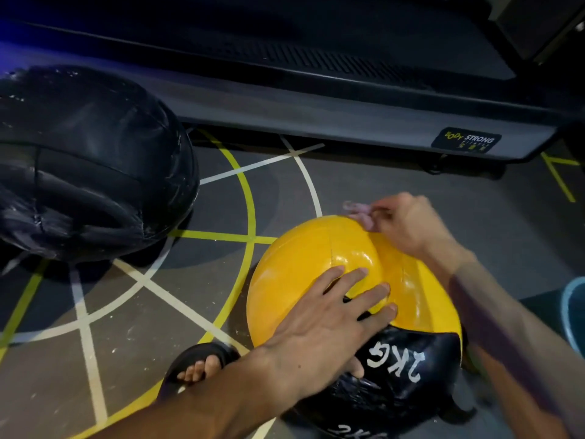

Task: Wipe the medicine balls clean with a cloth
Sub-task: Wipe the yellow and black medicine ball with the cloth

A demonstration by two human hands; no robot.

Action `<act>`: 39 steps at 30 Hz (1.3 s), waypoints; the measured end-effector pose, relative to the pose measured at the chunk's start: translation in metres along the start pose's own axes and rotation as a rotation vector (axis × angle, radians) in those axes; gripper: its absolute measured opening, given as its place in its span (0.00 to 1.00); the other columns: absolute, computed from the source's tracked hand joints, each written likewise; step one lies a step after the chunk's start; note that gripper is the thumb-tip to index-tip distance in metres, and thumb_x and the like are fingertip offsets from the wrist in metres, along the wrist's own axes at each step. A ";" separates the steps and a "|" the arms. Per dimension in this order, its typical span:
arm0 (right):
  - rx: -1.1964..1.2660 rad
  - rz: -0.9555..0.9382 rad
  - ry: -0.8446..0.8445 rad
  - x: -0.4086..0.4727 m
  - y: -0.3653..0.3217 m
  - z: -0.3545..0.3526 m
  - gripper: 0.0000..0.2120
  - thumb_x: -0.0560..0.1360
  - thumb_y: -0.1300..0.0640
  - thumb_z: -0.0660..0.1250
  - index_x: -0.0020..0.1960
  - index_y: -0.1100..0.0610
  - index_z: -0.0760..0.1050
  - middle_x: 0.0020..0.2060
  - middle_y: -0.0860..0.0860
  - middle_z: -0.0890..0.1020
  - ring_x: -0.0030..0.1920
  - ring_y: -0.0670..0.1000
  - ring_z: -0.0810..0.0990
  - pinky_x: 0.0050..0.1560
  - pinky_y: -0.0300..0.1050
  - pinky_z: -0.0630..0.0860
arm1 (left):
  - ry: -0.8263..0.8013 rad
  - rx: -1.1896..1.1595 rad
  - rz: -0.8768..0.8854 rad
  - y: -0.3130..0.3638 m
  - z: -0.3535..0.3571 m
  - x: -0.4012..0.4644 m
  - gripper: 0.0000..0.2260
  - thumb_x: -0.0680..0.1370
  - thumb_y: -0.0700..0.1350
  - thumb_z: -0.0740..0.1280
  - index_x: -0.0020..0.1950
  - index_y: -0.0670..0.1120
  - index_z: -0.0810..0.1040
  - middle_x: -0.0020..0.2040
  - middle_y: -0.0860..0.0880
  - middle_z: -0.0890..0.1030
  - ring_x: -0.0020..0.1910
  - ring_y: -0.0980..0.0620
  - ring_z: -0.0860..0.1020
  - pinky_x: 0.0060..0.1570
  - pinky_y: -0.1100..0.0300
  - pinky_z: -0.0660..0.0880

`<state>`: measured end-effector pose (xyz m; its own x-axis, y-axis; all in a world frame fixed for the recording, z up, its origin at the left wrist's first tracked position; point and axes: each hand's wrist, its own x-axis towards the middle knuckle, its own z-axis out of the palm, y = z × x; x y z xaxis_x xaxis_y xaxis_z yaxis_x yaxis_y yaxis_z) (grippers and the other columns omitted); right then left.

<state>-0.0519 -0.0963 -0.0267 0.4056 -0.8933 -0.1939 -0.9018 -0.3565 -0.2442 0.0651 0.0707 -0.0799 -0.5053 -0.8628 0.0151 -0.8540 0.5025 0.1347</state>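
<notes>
A yellow and black medicine ball (pixel 294 280) marked "2KG" lies on the floor in front of me. My left hand (pixel 329 321) presses flat on its top with fingers spread, denting the yellow panel. My right hand (pixel 408 223) reaches over the ball's far side and grips a small pale pink cloth (pixel 359 213) against the yellow surface. A larger, worn black medicine ball (pixel 91 166) sits on the floor to the left, apart from both hands.
A treadmill base (pixel 348 122) with a "BODY STRONG" label runs across the back. My sandalled foot (pixel 199 365) rests beside the ball. A blue bucket rim (pixel 574 312) shows at the right edge. The grey floor carries yellow and white lines.
</notes>
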 end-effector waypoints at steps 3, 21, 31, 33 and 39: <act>0.007 0.042 0.038 -0.004 0.011 -0.002 0.12 0.79 0.59 0.64 0.54 0.50 0.85 0.51 0.56 0.87 0.56 0.59 0.83 0.55 0.46 0.75 | -0.025 -0.013 0.008 0.000 0.000 -0.001 0.41 0.76 0.63 0.71 0.83 0.51 0.56 0.84 0.48 0.54 0.82 0.39 0.47 0.77 0.44 0.36; 0.123 -0.121 0.078 0.002 -0.004 0.014 0.14 0.81 0.59 0.65 0.61 0.49 0.83 0.56 0.53 0.86 0.60 0.56 0.81 0.51 0.37 0.68 | 0.311 -0.070 -0.155 -0.018 0.019 -0.044 0.25 0.80 0.65 0.65 0.73 0.52 0.74 0.74 0.51 0.72 0.73 0.46 0.69 0.69 0.50 0.68; 0.009 -0.499 -0.357 -0.014 -0.092 0.040 0.16 0.72 0.53 0.58 0.48 0.40 0.83 0.44 0.37 0.86 0.45 0.41 0.83 0.52 0.44 0.80 | 0.191 -0.098 -0.180 -0.020 0.042 -0.058 0.24 0.88 0.56 0.50 0.82 0.50 0.62 0.80 0.51 0.65 0.80 0.46 0.61 0.79 0.49 0.61; -0.100 -0.479 -0.380 0.002 -0.101 0.039 0.12 0.74 0.51 0.63 0.49 0.40 0.84 0.45 0.40 0.86 0.47 0.44 0.83 0.52 0.45 0.80 | 0.203 -0.105 -0.195 -0.019 0.044 -0.061 0.23 0.88 0.56 0.50 0.82 0.50 0.62 0.82 0.52 0.63 0.82 0.47 0.57 0.80 0.50 0.57; -0.214 -0.454 -0.405 0.010 -0.127 0.063 0.06 0.74 0.47 0.73 0.51 0.41 0.85 0.48 0.43 0.86 0.51 0.48 0.83 0.49 0.41 0.78 | 0.247 -0.159 -0.200 -0.021 0.052 -0.056 0.20 0.86 0.55 0.57 0.78 0.52 0.65 0.77 0.52 0.70 0.77 0.46 0.67 0.74 0.46 0.68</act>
<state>0.0758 -0.0427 -0.0572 0.7405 -0.4810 -0.4694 -0.6197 -0.7590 -0.1998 0.1048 0.1108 -0.1346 -0.2681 -0.9405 0.2090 -0.8932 0.3239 0.3118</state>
